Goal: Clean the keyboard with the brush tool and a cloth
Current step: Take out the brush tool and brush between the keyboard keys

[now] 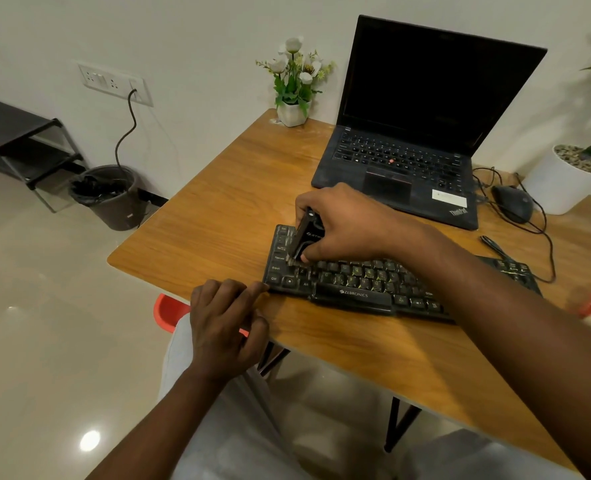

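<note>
Left hand [224, 323] rests loosely bent, holding nothing, on the table's [217, 220] near edge. One fingertip touches the keyboard [356, 282] lying along that edge, bracing it against sliding, I judge. Right hand [342, 223] grips the brush tool [304, 237], bristles down on the leftmost keys.

This looks like a small desk workspace in a home or modest office; a wooden table [224, 202] against a plain white wall carries an open laptop [425, 98], a wired mouse [514, 202], a keyboard [356, 282] and a pot of white flowers [294, 81]. Beside it are a wall socket panel [114, 83] with a cable plugged in, a lined waste bin [108, 197] and a dark shelf rack [20, 143]; the floor [44, 306] is glossy tile.
</note>
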Demonstrator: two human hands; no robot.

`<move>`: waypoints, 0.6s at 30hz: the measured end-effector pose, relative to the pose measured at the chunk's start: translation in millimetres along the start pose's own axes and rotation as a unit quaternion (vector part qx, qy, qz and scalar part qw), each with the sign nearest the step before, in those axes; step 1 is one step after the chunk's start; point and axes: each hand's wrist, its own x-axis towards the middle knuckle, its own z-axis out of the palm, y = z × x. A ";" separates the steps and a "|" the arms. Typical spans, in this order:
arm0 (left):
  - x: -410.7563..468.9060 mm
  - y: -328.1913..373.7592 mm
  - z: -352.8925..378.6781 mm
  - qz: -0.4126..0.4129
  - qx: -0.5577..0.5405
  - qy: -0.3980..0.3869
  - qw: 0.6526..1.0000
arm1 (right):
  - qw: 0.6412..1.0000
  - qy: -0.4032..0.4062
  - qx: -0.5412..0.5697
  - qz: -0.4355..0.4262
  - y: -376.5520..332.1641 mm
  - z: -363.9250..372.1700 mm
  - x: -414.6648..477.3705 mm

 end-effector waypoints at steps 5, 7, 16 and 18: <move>0.1 0.7 0.4 -0.003 0.002 0.001 1.000 | 0.994 -0.077 0.080 0.004 -3.8 0.1 -5.7; 0.4 1.4 0.4 -0.002 0.001 0.002 1.000 | 0.991 -0.084 0.101 0.016 -2.0 -2.7 -4.9; 1.9 2.4 -0.7 0.009 -0.005 0.007 1.000 | 0.996 0.079 -0.005 0.028 -4.1 5.7 3.2; 1.3 1.9 -0.8 0.007 -0.001 0.006 1.000 | 0.998 0.029 0.034 0.033 -3.6 4.2 2.8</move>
